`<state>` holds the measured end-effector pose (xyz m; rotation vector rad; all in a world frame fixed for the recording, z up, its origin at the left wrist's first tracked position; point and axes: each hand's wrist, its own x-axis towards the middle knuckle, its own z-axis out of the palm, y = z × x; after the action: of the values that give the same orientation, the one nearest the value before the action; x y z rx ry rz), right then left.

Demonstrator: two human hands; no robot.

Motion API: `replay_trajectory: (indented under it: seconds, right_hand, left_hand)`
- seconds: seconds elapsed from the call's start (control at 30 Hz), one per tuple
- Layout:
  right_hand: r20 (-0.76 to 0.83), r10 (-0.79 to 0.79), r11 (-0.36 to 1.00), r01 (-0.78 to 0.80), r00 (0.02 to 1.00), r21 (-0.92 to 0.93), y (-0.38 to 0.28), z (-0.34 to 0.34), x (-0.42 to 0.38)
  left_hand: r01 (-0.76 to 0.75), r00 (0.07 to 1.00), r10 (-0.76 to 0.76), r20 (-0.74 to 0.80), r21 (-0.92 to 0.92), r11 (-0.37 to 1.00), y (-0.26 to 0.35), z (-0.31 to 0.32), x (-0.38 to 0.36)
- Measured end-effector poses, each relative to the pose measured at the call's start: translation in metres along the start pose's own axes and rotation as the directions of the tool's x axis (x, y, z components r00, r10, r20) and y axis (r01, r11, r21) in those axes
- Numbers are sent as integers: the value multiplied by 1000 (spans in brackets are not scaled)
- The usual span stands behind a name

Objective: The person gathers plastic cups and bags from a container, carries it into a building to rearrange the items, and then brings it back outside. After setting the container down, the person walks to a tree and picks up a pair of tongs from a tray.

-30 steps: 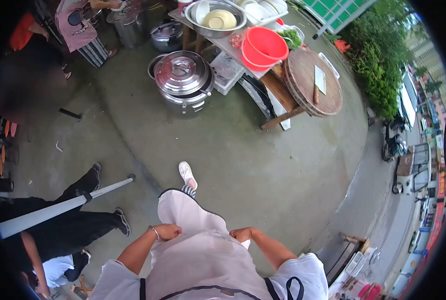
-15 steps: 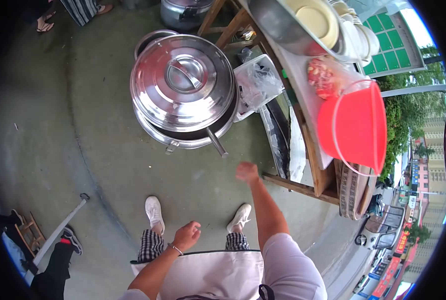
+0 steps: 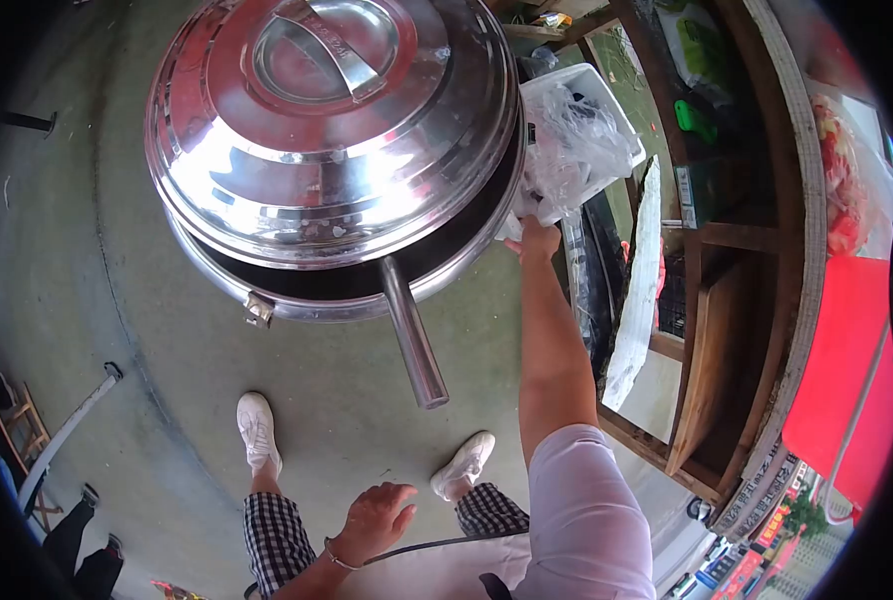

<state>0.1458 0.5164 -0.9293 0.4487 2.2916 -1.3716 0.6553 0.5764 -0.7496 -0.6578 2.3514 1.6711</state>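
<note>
At the top centre, a large steel pot [image 3: 327, 308] carries a shiny domed lid [image 3: 297, 170] set askew, with a dark gap at the front. A metal handle [image 3: 414, 335] sticks out through that gap. To the right of the pot, a white bin [image 3: 615, 130] holds clear plastic bags [image 3: 567, 150]. My right hand [image 3: 539, 240] reaches the bin's near corner, its fingers partly hidden against the plastic. My left hand [image 3: 375, 518], with a bracelet at the wrist, hangs empty above the apron, its fingers curled loosely and apart.
A wooden stand [image 3: 712, 330] runs down the right side. On it are a red bucket [image 3: 847, 370] and a bag of red and pale pieces [image 3: 839, 180]. Another person's dark-clad legs [image 3: 82, 545] show at the lower left, near a wooden stool [image 3: 25, 430].
The view has moved closer to the pot and the bin. My right hand has reached forward to the plastic at the bin. My left hand stays low, near the apron.
</note>
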Motion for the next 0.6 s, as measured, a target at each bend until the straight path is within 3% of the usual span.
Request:
replay_trajectory:
  seconds: [0.13, 0.2, 0.3, 0.33, 0.4, 0.5, 0.57, 0.6]
  right_hand:
    - [-127, -98, 994, 90, 987, -69, 14, -50, -15]
    - [-72, -154, 984, 146, 986, -102, 31, -90, -32]
    - [-18, -233, 951, 224, 972, -214, 95, -151, -74]
    - [8, -259, 942, 255, 966, -219, 109, -168, -105]
    - [85, -312, 906, 323, 946, -273, 204, -215, -111]
    - [134, -211, 938, 239, 968, -249, 258, -236, -191]
    - [201, -119, 968, 159, 972, -193, 314, -245, -230]
    - [172, 201, 928, -131, 964, -349, 316, -243, -250]
  left_hand:
    - [-7, 999, 9, 40, -47, 999, -16, 23, -7]
    - [10, 999, -5, 31, -151, 988, -31, 31, -15]
    - [41, 989, -46, 143, 38, 998, -38, 29, -29]
    - [37, 988, -38, 149, 9, 999, -37, 28, -30]
    - [44, 987, -37, 159, -40, 998, -36, 23, -32]
    - [260, 961, -216, 174, -294, 920, -51, 35, -48]
    - [269, 963, -259, 75, -216, 939, -52, 35, -60]
    - [266, 963, -268, 12, -175, 948, -53, 36, -59]
